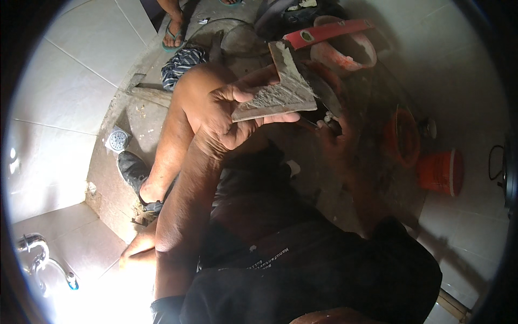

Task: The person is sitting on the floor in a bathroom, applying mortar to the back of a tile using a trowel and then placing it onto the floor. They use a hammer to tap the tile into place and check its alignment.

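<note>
One left hand (222, 120), thumb atop, holds notched tile (283, 97); right hand (339, 139) curled; grip unclear.

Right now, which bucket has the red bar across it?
The pinkish bucket at the top: the red bar crosses its opening. At right, the dim orange bucket and bright orange bucket have none.

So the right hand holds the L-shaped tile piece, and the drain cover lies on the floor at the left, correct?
Wrong hand: the head view shows the left hand holding the L-shaped tile piece. The drain cover does lie on the floor at the left.
</note>
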Demonstrator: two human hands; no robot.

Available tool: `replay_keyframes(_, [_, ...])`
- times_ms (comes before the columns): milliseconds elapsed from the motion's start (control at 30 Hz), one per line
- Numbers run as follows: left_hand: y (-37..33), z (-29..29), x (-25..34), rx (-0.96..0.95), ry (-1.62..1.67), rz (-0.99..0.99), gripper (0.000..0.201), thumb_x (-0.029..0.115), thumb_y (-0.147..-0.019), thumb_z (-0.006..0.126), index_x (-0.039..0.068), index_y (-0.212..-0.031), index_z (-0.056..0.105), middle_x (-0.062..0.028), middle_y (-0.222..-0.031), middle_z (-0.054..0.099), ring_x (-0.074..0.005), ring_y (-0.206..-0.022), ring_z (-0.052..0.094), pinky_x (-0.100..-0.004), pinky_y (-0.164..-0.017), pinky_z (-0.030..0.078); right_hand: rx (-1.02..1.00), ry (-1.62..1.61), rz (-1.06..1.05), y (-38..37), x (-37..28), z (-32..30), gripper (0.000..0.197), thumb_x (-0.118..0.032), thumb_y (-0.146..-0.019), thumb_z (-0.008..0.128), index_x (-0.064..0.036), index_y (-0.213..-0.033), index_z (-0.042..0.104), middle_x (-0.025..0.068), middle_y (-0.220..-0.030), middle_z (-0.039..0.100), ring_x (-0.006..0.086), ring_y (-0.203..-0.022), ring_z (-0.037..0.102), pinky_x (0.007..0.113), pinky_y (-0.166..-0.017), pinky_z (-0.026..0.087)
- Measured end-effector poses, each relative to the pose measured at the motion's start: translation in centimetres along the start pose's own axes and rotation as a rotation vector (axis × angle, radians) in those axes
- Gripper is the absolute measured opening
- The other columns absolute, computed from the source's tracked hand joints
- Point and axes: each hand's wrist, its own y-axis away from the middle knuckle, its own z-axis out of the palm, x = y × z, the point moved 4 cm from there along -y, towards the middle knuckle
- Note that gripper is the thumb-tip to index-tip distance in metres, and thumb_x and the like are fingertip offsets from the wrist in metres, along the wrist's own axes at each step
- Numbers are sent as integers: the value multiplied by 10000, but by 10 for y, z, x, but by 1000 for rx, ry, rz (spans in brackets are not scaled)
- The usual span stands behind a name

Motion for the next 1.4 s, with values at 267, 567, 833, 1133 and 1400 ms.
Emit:
replay_keyframes(267, [19,-11,59,91,-75,229,900,129,-760,569,-75,-1579,253,-311,-1548,407,-532,-1398,442,-698,-1165,367,26,586,-38,-15,70,-83,281,-164,-906,745,3,-1124,688,210,-1080,701,395,-1022,678,466,-902,518])
replay_keyframes(567, [12,-49,9,155,15,79,962,196,-738,608,48,-1622,260,-212,-1524,480,-409,-1384,499,-595,-1141,430,-776,1103,121,-111,29,-3,240,-196,-872,656,-33,-1013,761,197,-1076,742,358,-1051,710,454,-911,549])
replay_keyframes(833, [10,-62,8,268,59,30,944,202,-732,581,64,-1620,291,-196,-1518,473,-411,-1355,514,-586,-1108,455,-976,1024,115,-117,47,41,283,-175,-910,631,-8,-1108,746,189,-1053,756,334,-947,746,459,-880,574])
replay_keyframes(1133, [5,-67,3,276,-11,77,892,223,-769,554,23,-1603,310,-200,-1505,481,-417,-1347,518,-590,-1096,462,-1137,502,233,-113,87,-11,341,-282,-940,639,25,-1045,742,173,-882,731,298,-776,706,452,-762,550])
replay_keyframes(1400, [5,-57,5,189,20,103,829,230,-851,546,-37,-1586,273,-249,-1468,499,-409,-1320,536,-552,-1120,447,-441,40,262,-58,28,-50,251,-147,-934,707,26,-1117,716,69,-958,727,127,-802,661,304,-729,530])
